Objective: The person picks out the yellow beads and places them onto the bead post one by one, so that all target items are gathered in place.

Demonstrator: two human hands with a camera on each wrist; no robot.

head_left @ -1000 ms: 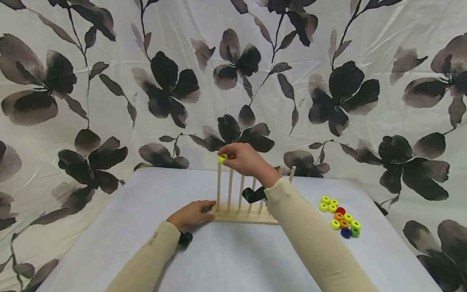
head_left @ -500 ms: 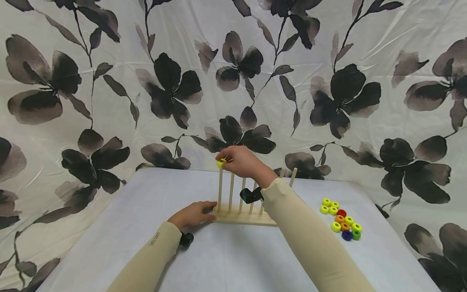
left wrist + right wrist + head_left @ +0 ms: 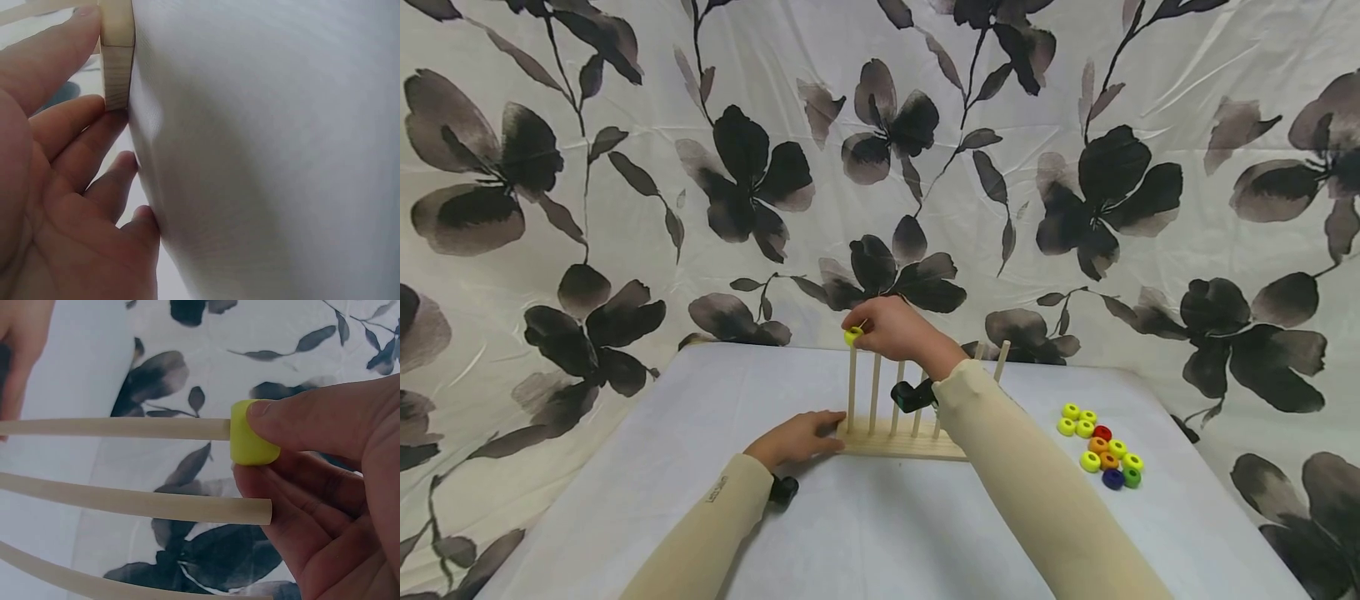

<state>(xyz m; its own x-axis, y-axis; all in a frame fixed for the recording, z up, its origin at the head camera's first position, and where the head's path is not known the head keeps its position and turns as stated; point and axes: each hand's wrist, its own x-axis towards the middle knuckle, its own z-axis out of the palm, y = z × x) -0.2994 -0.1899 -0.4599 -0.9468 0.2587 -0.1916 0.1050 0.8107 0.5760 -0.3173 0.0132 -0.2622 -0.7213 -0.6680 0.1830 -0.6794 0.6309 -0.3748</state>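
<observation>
My right hand (image 3: 902, 329) pinches a yellow bead (image 3: 853, 336) between thumb and fingers at the top of the leftmost peg (image 3: 852, 387) of a wooden peg stand (image 3: 898, 447). In the right wrist view the yellow bead (image 3: 253, 434) sits at the peg's tip, with the peg (image 3: 144, 428) running into its side. My left hand (image 3: 797, 440) holds the left end of the stand's base. In the left wrist view its thumb and fingers touch the base's end (image 3: 117, 69). The right forearm hides the stand's right part.
On the table's right side lie several loose beads: yellow (image 3: 1070, 412), red (image 3: 1102, 433), orange (image 3: 1098, 447), dark blue (image 3: 1113, 479) and green (image 3: 1132, 477). A white cloth covers the table (image 3: 760, 375). Behind it hangs a flower-patterned sheet (image 3: 820, 50).
My right hand has moved slightly down and left, bringing the yellow bead onto the leftmost peg's tip. The left hand stays at the base.
</observation>
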